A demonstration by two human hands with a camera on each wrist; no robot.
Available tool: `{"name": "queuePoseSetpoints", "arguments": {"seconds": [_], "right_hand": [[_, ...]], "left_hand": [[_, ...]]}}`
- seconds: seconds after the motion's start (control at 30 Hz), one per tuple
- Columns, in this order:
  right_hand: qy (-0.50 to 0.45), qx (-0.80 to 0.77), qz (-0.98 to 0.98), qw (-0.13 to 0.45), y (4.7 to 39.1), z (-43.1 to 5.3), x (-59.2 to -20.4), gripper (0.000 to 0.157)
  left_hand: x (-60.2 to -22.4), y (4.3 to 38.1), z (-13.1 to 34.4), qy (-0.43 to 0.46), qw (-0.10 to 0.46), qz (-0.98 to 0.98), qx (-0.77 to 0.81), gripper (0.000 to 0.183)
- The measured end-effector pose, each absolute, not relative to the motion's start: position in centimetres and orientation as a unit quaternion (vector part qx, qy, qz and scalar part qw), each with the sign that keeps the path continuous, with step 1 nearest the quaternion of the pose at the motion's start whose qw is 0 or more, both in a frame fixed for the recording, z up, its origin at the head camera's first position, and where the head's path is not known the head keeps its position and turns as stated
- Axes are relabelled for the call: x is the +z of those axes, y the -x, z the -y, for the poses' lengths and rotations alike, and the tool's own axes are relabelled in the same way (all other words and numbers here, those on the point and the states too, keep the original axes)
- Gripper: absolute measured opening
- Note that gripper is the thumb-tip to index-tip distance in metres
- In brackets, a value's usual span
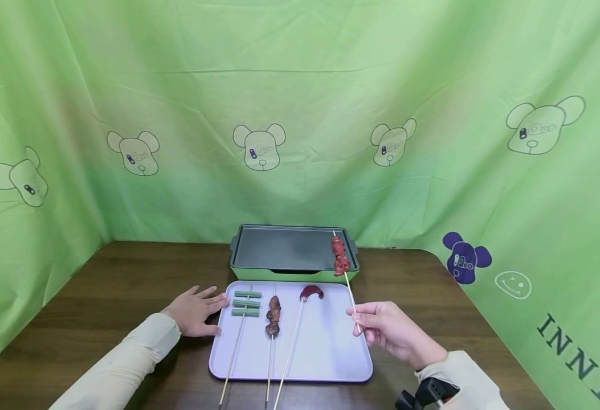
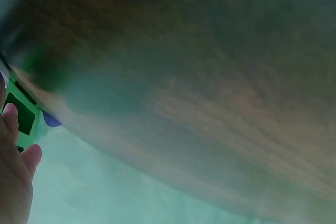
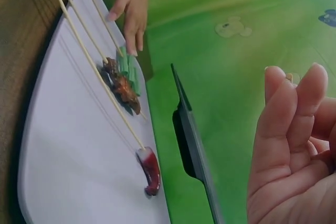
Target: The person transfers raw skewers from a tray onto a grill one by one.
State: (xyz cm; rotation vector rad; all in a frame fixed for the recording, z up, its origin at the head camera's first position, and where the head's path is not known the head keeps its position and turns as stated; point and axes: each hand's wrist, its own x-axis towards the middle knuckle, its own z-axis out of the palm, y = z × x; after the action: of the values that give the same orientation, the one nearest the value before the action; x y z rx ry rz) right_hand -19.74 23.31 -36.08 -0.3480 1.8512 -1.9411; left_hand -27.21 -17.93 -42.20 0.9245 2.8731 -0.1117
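My right hand pinches the lower part of a wooden skewer threaded with red meat chunks. The meat end points up and overlaps the right end of the grill plate in the head view. In the right wrist view, thumb and fingertips meet around the stick. At the left rim of a pale lilac tray, my left hand rests with fingers spread. On the tray lie a green vegetable skewer, a browned meat skewer and a skewer with a curled dark red piece.
Behind the tray stands a green tabletop grill with a dark flat plate. The skewer sticks overhang the tray's front edge. Brown wooden table spreads to both sides, and a green printed curtain encloses the back and sides.
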Motion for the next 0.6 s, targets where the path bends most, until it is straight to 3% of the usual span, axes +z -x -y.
{"name": "queuePoseSetpoints", "arguments": {"seconds": [0.43,0.6], "right_hand": [[0.173,-0.718,-0.617,0.273,21.9,-25.1,-34.5,0.011],[0.194,-0.727,-0.592,0.289,22.8,-25.2,-34.6,0.013]], "left_hand": [[-42.4,27.5,18.0,-0.299,0.072,-0.95,-0.047,0.074],[-42.4,27.4,18.1,-0.303,0.07,-0.95,-0.041,0.074]]}}
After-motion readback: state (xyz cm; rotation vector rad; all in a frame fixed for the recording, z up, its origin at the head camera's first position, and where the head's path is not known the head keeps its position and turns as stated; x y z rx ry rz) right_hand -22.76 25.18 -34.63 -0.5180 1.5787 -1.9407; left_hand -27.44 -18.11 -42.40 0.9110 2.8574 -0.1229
